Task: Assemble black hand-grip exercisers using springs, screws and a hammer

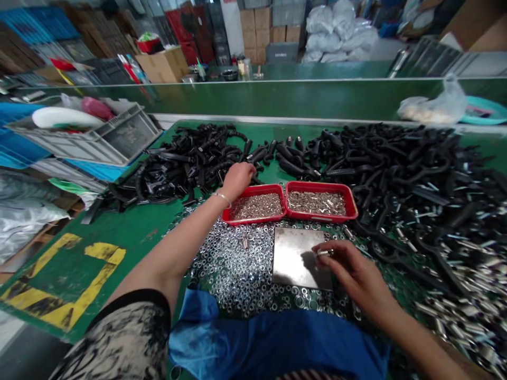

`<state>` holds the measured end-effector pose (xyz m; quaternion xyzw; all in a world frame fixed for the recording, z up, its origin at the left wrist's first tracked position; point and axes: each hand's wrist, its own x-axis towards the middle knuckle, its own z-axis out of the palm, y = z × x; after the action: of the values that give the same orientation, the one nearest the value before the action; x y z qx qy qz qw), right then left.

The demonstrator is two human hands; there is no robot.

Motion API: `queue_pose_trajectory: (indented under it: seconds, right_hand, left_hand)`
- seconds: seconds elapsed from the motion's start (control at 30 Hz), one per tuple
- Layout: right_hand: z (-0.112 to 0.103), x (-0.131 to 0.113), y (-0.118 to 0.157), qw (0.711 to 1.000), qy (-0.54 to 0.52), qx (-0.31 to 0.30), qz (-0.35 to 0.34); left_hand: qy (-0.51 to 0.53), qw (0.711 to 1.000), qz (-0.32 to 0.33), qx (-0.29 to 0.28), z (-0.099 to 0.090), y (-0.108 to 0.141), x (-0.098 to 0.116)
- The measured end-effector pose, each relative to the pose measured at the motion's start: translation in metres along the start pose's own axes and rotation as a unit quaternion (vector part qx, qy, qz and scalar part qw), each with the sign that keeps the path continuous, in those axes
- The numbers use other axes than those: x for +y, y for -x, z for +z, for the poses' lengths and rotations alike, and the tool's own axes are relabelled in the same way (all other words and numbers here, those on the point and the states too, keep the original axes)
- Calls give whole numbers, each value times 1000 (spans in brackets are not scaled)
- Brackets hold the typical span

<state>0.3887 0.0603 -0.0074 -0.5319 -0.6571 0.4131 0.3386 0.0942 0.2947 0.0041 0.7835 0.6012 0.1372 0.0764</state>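
My left hand [237, 179] stretches over the left red tray [254, 220], its fingers curled at the edge of the black curved plastic parts [190, 153]. Whatever is in those fingers, if anything, is hidden. Between thumb and fingers, my right hand [352, 269] pinches a small ribbed metal piece [325, 253] that looks like a spring. It is held above the right side of a flat metal plate [295, 256]. Another ribbed piece [245, 243] rests on the spread of small metal rings and nuts [237, 269] left of the plate.
Beside the left tray, a second red tray [322, 217] holds tiny metal parts. Black parts [396, 158] pile up at right, near shiny metal cylinders [475, 295]. A grey crate [119, 137] stands at left. Farther back are a plastic bag [439, 103] and turquoise basin [487, 111].
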Motion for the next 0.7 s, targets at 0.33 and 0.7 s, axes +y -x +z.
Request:
queue_pose_trajectory:
  seconds: [0.33, 0.7]
  right_hand:
    - [51, 18, 6, 990, -82, -83, 73]
    - [25, 13, 32, 974, -150, 81, 146]
  left_hand:
    - [-57, 986, -142, -61, 53, -86, -3]
    - [368, 878, -170, 256, -14, -14, 31]
